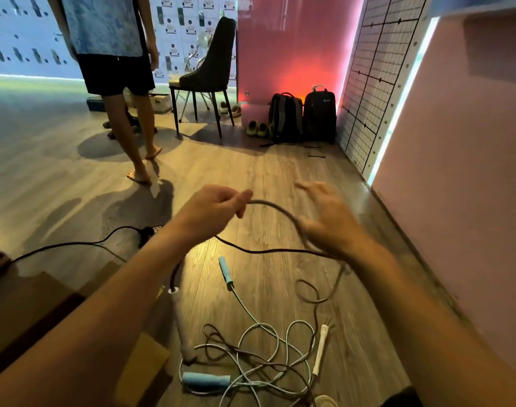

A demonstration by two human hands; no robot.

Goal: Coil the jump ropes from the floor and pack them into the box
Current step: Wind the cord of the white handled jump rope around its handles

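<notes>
My left hand (218,207) pinches a dark jump rope (276,207) that arcs over to my right hand (327,218). The right hand is blurred, its fingers spread, with the rope running under its palm. One white handle (180,318) of this rope hangs below my left forearm. Its other white handle (320,351) lies on the floor. A pale blue rope (262,342) lies tangled on the wooden floor with two blue handles (205,380). A cardboard box flap (142,371) shows at the lower left.
A person stands barefoot at the upper left. A dark chair (209,71), two backpacks (303,116) and shoes sit at the back. A black power cable (74,245) crosses the floor at left. A pink wall (462,171) closes the right side.
</notes>
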